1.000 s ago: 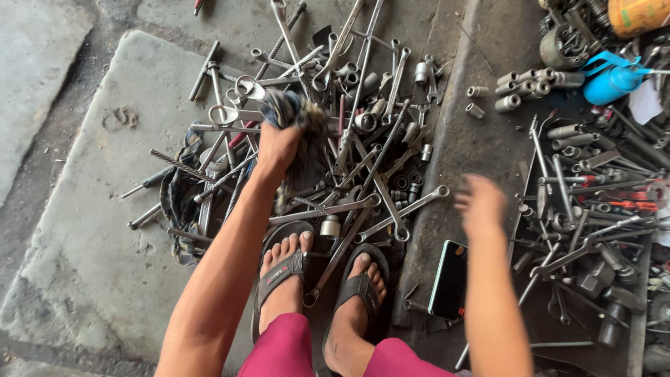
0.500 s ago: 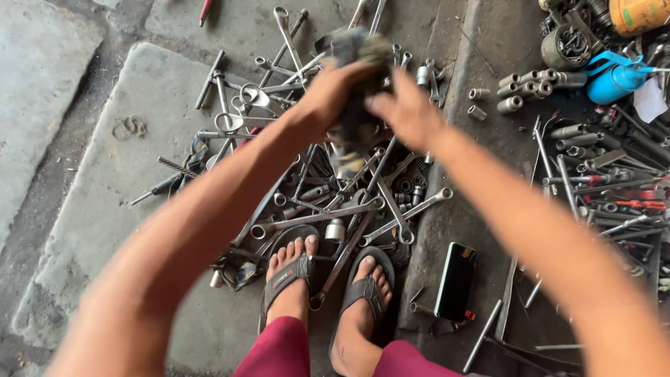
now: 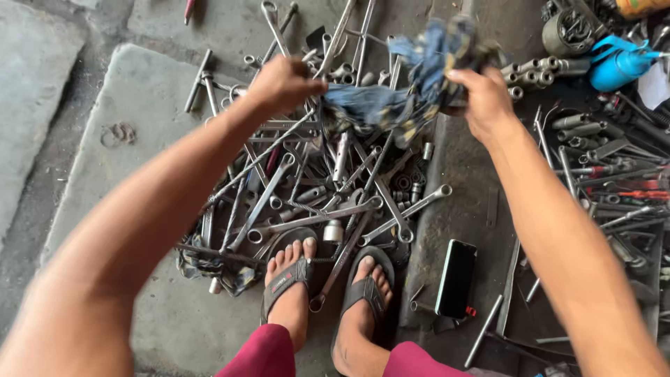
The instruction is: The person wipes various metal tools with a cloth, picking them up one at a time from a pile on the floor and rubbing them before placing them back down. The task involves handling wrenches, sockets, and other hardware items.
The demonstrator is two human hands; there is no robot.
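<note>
Pinching one end of a blue rag (image 3: 398, 105) in the left hand (image 3: 283, 84), fingers closed on the cloth; gripping the other end in the right hand (image 3: 481, 98), fingers curled shut around it. Stretched between both hands, clear of the ground, above a heap of wrenches (image 3: 328, 202) and sockets (image 3: 534, 73). Lifted free and half spread, by the look of it; wrenches still in a jumble. Nearer the sandalled feet (image 3: 328, 293), a phone (image 3: 456, 277) on the concrete.
</note>
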